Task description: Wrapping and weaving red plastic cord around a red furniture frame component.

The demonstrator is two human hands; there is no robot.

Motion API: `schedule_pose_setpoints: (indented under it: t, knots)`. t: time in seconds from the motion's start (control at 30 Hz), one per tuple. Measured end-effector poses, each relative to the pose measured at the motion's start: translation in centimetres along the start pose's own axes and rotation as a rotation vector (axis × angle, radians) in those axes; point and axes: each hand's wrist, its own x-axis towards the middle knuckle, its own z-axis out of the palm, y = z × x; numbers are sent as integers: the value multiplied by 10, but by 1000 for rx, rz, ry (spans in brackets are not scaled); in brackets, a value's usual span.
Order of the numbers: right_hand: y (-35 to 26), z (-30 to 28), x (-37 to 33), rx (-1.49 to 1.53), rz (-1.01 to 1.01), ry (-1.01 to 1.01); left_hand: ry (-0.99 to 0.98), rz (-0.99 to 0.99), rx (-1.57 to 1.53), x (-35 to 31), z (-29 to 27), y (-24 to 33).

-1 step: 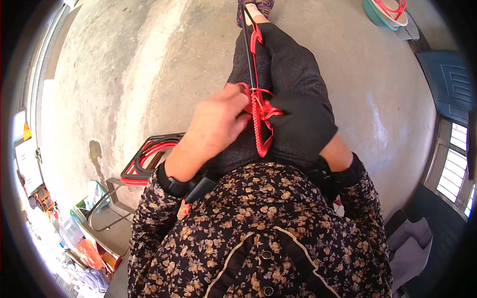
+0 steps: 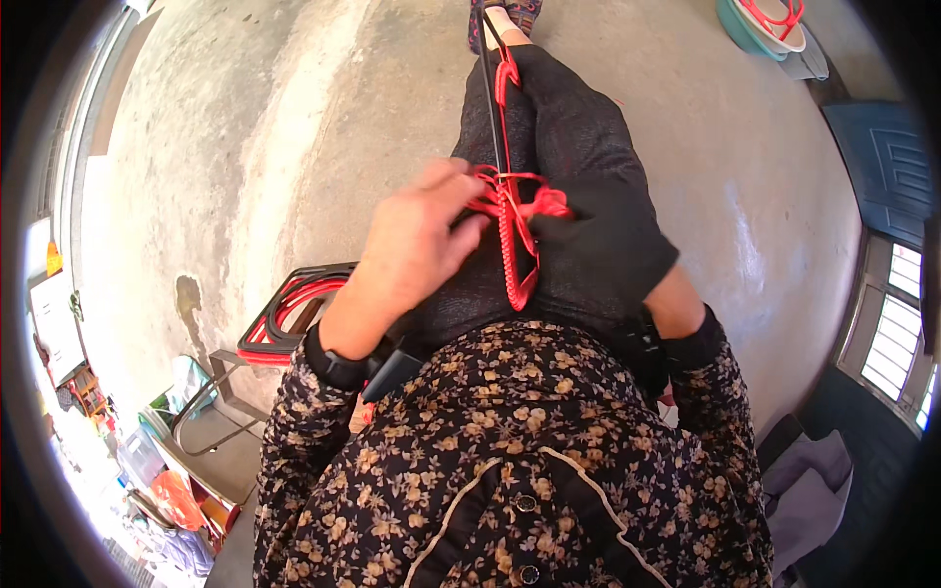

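A long black frame (image 2: 493,108) runs up between my legs, with red strip wound and braided along part of it. Its near end forms a red braided loop (image 2: 508,255) above my lap. Loose red strips (image 2: 551,203) cross the frame in a knotted tangle. My left hand (image 2: 417,240), bare, is at the left side of the tangle, fingers curled and thumb below, with red strip at the blurred fingertips. My right hand (image 2: 613,240), in a black glove, is closed at the right side against the red bunch; its fingertips are partly hidden.
A black frame with red edging (image 2: 294,314) rests on a stool (image 2: 230,426) to my left. At the far right stands a teal basin (image 2: 742,34) holding red pieces. A grey cloth (image 2: 814,490) hangs at the near right, by a blue door (image 2: 877,162).
My left hand has shifted slightly left, its fingers a little looser. The right hand has moved slightly right and down, exposing more of the red bunch. The frame stays in place.
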Motion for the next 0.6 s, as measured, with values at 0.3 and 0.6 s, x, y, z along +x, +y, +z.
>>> schedule_pose_setpoints:
  t: [0.3,0.6]
  knots:
    - [-49,-63,-29,1429,-51,543,-397,-391,-1807,0,-4,15]
    - [17,6,-19,371,-406,343,90,-710,-2234,-8,-10,-5]
